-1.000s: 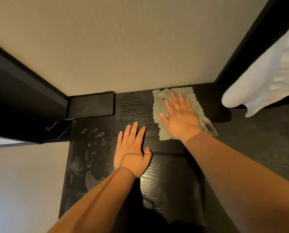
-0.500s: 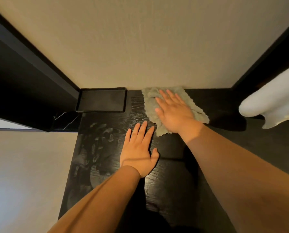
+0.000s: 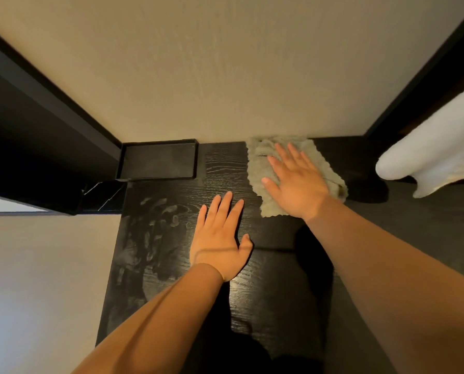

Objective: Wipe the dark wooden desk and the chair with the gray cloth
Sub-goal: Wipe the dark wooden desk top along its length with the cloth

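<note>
While the left hand [image 3: 218, 242] lies flat, the right hand [image 3: 297, 184] presses flat-fingered atop the gray cloth [image 3: 260, 168].

The dark wooden desk [image 3: 225, 168] bears a gray cloth [image 3: 258, 163] at its back edge, a black tray [image 3: 158, 160] further left.

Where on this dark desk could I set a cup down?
Free: the strip between the black tray and the gray cloth, and the smudged patch from the left hand to the edge of the desk. Crowded: back right, where the right hand presses the cloth near white fabric.
</note>
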Available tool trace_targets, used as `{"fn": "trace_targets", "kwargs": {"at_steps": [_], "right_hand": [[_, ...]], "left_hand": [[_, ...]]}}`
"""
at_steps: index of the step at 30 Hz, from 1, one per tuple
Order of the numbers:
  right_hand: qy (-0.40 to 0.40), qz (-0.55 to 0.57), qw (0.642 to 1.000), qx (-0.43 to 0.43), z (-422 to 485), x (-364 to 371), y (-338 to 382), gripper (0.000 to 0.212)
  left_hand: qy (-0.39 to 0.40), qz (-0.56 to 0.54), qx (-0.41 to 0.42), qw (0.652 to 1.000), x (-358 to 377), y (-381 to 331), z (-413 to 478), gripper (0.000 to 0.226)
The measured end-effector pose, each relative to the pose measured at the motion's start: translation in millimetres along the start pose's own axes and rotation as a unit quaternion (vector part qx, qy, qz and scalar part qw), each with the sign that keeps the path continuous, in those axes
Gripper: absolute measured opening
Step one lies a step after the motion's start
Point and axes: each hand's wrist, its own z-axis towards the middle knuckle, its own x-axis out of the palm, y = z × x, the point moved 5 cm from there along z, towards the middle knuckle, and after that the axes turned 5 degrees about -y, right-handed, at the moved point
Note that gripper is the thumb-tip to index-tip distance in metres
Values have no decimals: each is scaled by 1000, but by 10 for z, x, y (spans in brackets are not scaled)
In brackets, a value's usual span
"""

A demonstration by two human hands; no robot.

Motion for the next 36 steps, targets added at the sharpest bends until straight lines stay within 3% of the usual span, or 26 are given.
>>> {"fn": "trace_targets", "kwargs": {"at_steps": [3, 6, 10, 13, 18, 20, 24, 27, 29, 33, 36], "right_hand": [[-1, -17, 992, 127, -141, -72, -653, 77], [-5, -24, 982, 188, -153, -99, -771, 79], [20, 3, 993, 114, -207, -32, -351, 79], [24, -3, 997, 78, -303, -25, -425, 79], [6, -7, 974, 227, -368, -104, -1017, 81], [1, -15, 973, 232, -394, -86, -890, 81], [0, 11, 996, 89, -570, 58, -248, 78], [14, 8, 999, 48, -595, 66, -394, 82], [10, 13, 995, 99, -592, -65, -719, 83], [21, 42, 956, 289, -690, -201, -1126, 78], [-19, 15, 967, 255, -817, -118, -806, 79]], "left_hand": [[-9, -4, 2, 1000, -5, 5, -6, 81], [-13, -10, 0, 1000, -6, -6, 18, 81], [-10, 2, -2, 1000, -19, 5, 27, 83], [-23, -2, -1, 1000, -12, 9, 17, 84], [-33, -8, 1, 999, -8, -7, 23, 84], [-33, -7, -1, 999, -10, -12, 25, 84], [-31, -8, 0, 999, -28, -17, 10, 82], [-35, -13, 6, 999, -41, -17, -8, 80], [-38, -10, 11, 999, -39, -12, -2, 80], [-40, -4, 11, 999, -29, -21, 11, 80], [-40, -4, 11, 999, -30, -28, -6, 81]]}}
